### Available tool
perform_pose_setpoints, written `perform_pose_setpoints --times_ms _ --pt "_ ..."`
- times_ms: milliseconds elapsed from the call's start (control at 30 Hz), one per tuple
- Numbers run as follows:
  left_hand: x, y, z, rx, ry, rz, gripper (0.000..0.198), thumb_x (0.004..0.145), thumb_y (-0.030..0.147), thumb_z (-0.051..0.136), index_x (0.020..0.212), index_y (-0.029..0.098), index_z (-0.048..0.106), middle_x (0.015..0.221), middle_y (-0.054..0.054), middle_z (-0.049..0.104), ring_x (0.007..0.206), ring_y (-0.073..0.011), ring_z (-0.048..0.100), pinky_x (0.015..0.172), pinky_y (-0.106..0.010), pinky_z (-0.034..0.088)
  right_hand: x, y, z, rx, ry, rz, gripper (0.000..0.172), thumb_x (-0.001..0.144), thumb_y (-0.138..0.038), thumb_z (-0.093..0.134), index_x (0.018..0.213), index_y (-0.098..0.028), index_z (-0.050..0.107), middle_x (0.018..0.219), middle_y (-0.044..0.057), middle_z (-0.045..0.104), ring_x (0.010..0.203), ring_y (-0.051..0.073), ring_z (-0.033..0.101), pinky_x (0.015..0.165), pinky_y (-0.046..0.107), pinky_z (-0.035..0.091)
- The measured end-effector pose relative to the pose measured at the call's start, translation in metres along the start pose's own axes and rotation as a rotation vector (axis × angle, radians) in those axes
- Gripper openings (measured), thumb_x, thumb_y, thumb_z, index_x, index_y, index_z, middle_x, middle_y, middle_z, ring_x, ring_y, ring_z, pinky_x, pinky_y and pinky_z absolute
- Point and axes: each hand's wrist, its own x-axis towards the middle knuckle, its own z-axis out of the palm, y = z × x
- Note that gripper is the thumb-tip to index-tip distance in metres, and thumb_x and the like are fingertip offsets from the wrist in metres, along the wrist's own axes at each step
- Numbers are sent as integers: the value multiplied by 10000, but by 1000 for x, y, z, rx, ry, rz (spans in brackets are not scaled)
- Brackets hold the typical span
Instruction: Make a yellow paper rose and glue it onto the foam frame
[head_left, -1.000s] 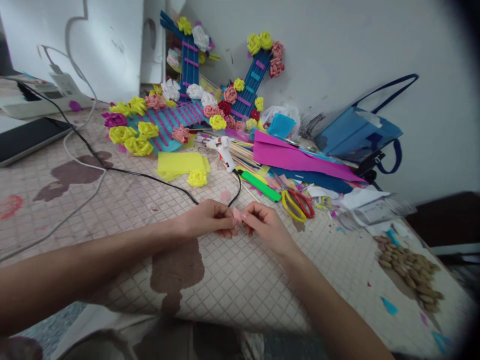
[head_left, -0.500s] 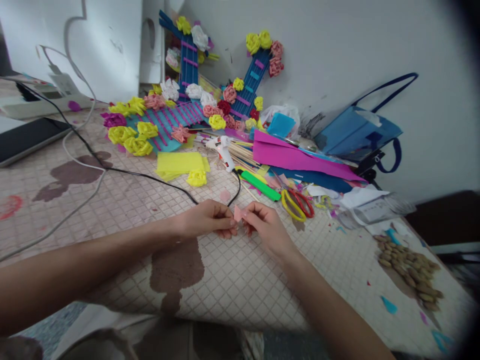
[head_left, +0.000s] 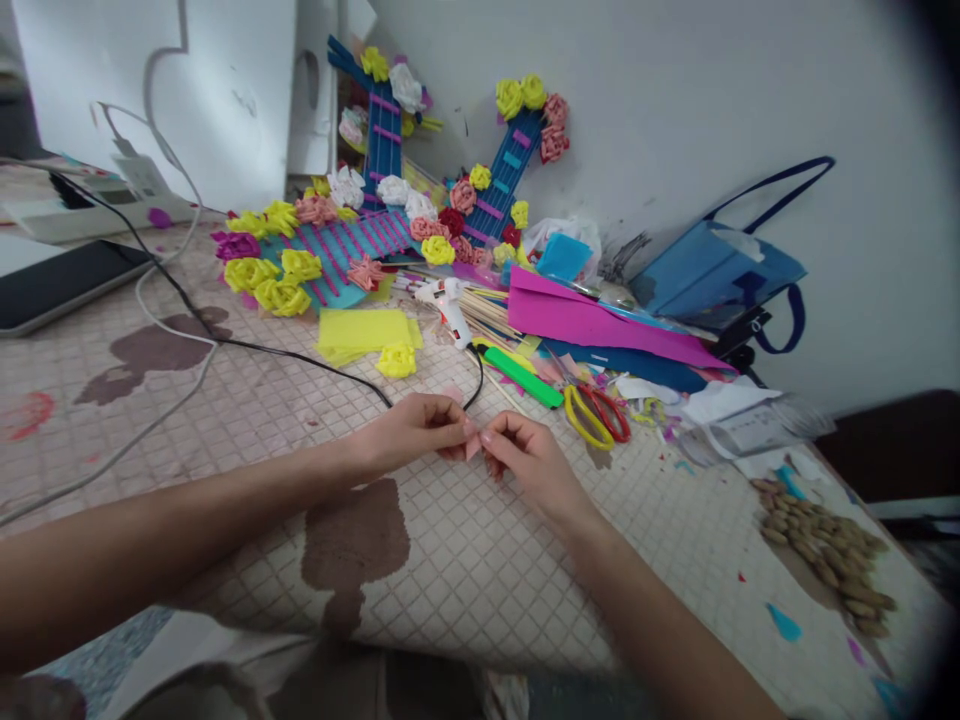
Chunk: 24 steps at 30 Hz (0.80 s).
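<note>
A small piece of pink paper (head_left: 472,447) is pinched between my two hands above the table's middle. My left hand (head_left: 427,432) has thumb and forefinger closed on its left side. From the right, my right hand (head_left: 519,445) grips the same piece with thumb and curled fingers. Just beyond my hands lie a yellow paper flower (head_left: 396,360), a stack of yellow paper (head_left: 366,332) and a white glue gun (head_left: 448,308). To the right of the glue gun is a green cutter (head_left: 523,376), with scissors (head_left: 590,415) having yellow and red handles beside it.
Blue panels (head_left: 501,175) trimmed with paper flowers stand against the wall. Magenta sheets (head_left: 592,318) and wooden sticks (head_left: 484,308) lie before them. Black cable (head_left: 300,352) crosses the left side, near a tablet (head_left: 71,285). Peanuts (head_left: 821,545) and a clear bottle (head_left: 739,425) are right.
My fingers have shifted on the pink paper, which now points downward between them. My left fingertips sit slightly higher. The whole view has moved a little.
</note>
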Motion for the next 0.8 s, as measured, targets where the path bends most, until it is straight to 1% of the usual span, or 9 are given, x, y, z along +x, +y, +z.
perform_pose_setpoints --times_ms 133,267,400,500,567,600,700,733,800 --pt "-1 1 -1 4 2 4 248 828 328 584 684 126 590 706 -14 632 663 -99 545 681 -232 442 0 -1 -1 -7 -12 -1 219 822 -372 577 698 -194 553 523 -54 479 470 84 430 436 212 321" --pt "0 2 0 -47 31 -52 362 876 403 483 674 121 587 668 -24 611 631 -111 548 667 -252 451 0 0 -1 4 30 -12 219 820 -359 578 684 -193 536 535 -52 487 480 85 447 452 215 338" --pt "0 1 2 -43 -23 -34 323 811 426 601 706 121 579 685 -4 588 630 -95 528 644 -229 429 0 0 4 -3 53 -24 227 816 -374 581 684 -193 540 549 -47 497 480 85 454 467 223 362" --pt "0 0 1 -17 -26 -15 319 783 423 638 689 128 563 644 14 561 601 -87 504 607 -216 403 2 -4 1 -51 7 -42 257 824 -426 559 714 -193 554 547 -46 493 473 92 464 463 229 367" --pt "0 1 -2 -12 -25 -18 320 785 430 631 698 133 555 664 10 568 609 -89 506 608 -219 400 6 -7 -15 -159 55 -89 278 828 -455 539 734 -194 557 569 -37 505 496 104 482 483 239 384" --pt "0 2 -3 -14 -24 -26 322 782 432 633 693 136 543 681 6 577 616 -90 508 613 -220 402 8 -8 -28 -248 130 -129 283 827 -463 534 736 -195 555 587 -30 515 515 112 491 500 246 392" --pt "1 4 -7 -38 -38 -35 344 753 435 659 657 145 500 699 3 589 610 -87 499 605 -222 396 13 -6 -82 -662 487 -218 262 816 -449 533 738 -200 547 653 2 561 595 142 514 563 269 389" --pt "2 5 -8 -49 -48 -33 352 742 435 669 648 146 492 693 5 587 605 -86 494 602 -223 394 13 -3 -101 -821 550 -185 247 799 -444 548 751 -202 543 686 14 579 636 157 531 603 283 393" --pt "3 4 -10 -63 -66 -22 359 733 436 676 637 146 488 683 7 582 604 -86 490 602 -226 392 14 6 -133 -1048 536 -15 259 735 -457 592 765 -210 522 732 23 593 688 181 549 622 290 381"
